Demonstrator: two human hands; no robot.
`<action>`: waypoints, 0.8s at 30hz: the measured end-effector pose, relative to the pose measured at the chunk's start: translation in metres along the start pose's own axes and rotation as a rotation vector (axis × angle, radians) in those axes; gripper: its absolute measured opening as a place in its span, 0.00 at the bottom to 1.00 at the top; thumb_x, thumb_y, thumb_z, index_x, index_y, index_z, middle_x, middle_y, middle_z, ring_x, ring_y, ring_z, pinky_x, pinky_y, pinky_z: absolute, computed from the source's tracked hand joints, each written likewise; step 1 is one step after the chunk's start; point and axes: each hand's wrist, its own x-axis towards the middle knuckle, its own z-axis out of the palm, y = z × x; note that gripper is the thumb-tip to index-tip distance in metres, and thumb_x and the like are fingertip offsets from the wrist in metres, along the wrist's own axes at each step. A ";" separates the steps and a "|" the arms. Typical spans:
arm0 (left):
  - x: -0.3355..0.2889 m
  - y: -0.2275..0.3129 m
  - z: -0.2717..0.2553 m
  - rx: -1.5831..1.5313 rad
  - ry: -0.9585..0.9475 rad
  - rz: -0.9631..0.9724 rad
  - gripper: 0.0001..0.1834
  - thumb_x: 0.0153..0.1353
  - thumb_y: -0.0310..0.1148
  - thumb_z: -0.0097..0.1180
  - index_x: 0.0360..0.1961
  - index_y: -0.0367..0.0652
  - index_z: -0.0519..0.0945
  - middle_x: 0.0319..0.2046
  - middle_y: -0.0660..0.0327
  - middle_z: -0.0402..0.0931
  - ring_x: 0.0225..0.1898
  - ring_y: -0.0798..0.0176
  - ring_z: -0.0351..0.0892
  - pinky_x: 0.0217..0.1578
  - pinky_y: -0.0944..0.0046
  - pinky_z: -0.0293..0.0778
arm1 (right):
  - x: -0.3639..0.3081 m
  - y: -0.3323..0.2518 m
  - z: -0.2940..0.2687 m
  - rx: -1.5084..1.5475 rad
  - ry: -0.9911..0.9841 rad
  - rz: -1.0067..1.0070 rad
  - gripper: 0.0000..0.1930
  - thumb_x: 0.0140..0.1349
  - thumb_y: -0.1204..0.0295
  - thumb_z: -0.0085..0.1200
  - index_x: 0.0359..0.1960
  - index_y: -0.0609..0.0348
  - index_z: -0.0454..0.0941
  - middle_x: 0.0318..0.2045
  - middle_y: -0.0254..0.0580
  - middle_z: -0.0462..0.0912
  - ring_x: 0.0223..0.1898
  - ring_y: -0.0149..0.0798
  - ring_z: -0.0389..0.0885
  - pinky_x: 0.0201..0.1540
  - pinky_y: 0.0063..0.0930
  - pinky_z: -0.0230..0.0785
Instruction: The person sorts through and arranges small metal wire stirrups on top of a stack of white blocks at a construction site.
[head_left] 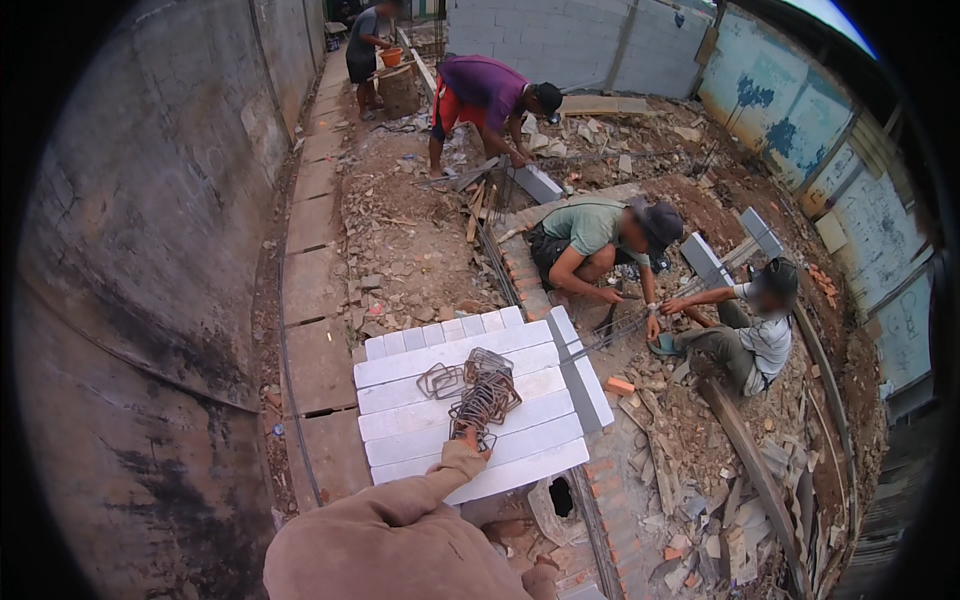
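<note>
My left hand (470,440) reaches forward from a loose brown sleeve (400,540). Its fingers close around the near end of a bundle of rusty, square-bent rebar stirrups (485,400). A few looser stirrups (440,380) fan out at the bundle's far left side. Beneath them lies a stack of long, pale lightweight concrete blocks (400,400), set side by side. More of the same blocks stand at the stack's far edge, and grey-sided ones (580,370) line its right. I cannot see my right hand.
Two co-workers crouch or sit ahead right, handling thin bars (620,330); a third bends over a block (535,183). Farther back a person holds an orange bucket (391,57). Rubble and planks (755,470) cover the right ground. A tall wall (150,250) rises left.
</note>
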 end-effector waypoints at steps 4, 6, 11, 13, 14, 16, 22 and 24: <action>-0.001 -0.011 0.020 -0.018 0.103 -0.001 0.36 0.47 0.47 0.60 0.52 0.39 0.62 0.33 0.43 0.77 0.34 0.42 0.78 0.35 0.45 0.72 | 0.007 -0.007 -0.014 0.042 -0.003 0.004 0.20 0.47 0.66 0.56 0.44 0.54 0.77 0.42 0.41 0.80 0.46 0.39 0.77 0.52 0.31 0.64; -0.002 -0.005 0.023 -0.088 0.037 -0.020 0.33 0.47 0.43 0.58 0.53 0.41 0.62 0.34 0.43 0.77 0.35 0.42 0.78 0.35 0.44 0.71 | 0.008 -0.003 -0.017 0.070 0.004 0.030 0.18 0.48 0.66 0.56 0.43 0.55 0.78 0.40 0.40 0.80 0.44 0.38 0.77 0.50 0.31 0.65; 0.017 -0.069 0.064 -0.397 0.131 0.019 0.29 0.48 0.39 0.57 0.51 0.46 0.62 0.27 0.54 0.74 0.28 0.54 0.75 0.29 0.54 0.71 | 0.016 -0.024 -0.045 0.148 0.055 -0.024 0.15 0.52 0.67 0.55 0.41 0.57 0.78 0.36 0.40 0.81 0.39 0.37 0.78 0.44 0.30 0.67; 0.026 -0.068 0.068 -0.583 0.184 0.084 0.27 0.50 0.37 0.57 0.51 0.48 0.62 0.24 0.58 0.71 0.25 0.60 0.73 0.26 0.59 0.71 | 0.023 -0.022 -0.054 0.217 0.093 -0.025 0.14 0.53 0.67 0.55 0.40 0.58 0.78 0.35 0.39 0.81 0.38 0.36 0.78 0.42 0.29 0.68; 0.022 -0.045 0.056 -0.709 0.184 0.096 0.24 0.52 0.33 0.55 0.50 0.48 0.61 0.23 0.61 0.69 0.23 0.63 0.69 0.25 0.63 0.69 | 0.022 -0.013 -0.051 0.280 0.110 0.012 0.13 0.54 0.68 0.55 0.40 0.59 0.78 0.34 0.39 0.81 0.37 0.36 0.78 0.41 0.29 0.68; 0.012 -0.026 0.029 -0.836 0.200 0.096 0.23 0.54 0.28 0.53 0.50 0.48 0.61 0.21 0.65 0.66 0.22 0.67 0.65 0.24 0.66 0.67 | 0.026 -0.011 -0.055 0.515 0.165 -0.005 0.12 0.55 0.68 0.54 0.39 0.60 0.79 0.32 0.39 0.81 0.35 0.35 0.78 0.38 0.29 0.69; -0.015 -0.049 -0.027 -1.148 -0.135 -0.111 0.28 0.49 0.13 0.51 0.50 0.43 0.58 0.43 0.48 0.76 0.37 0.57 0.80 0.33 0.60 0.76 | 0.043 -0.099 -0.161 1.097 0.118 -0.084 0.13 0.59 0.65 0.55 0.38 0.63 0.79 0.31 0.39 0.82 0.30 0.34 0.79 0.34 0.29 0.72; -0.025 -0.038 -0.033 -1.333 -0.220 -0.061 0.29 0.51 0.10 0.49 0.52 0.43 0.58 0.47 0.45 0.75 0.43 0.55 0.80 0.39 0.59 0.77 | 0.046 -0.134 -0.201 1.295 -0.015 -0.121 0.16 0.59 0.63 0.55 0.42 0.63 0.78 0.33 0.40 0.83 0.34 0.35 0.79 0.37 0.32 0.73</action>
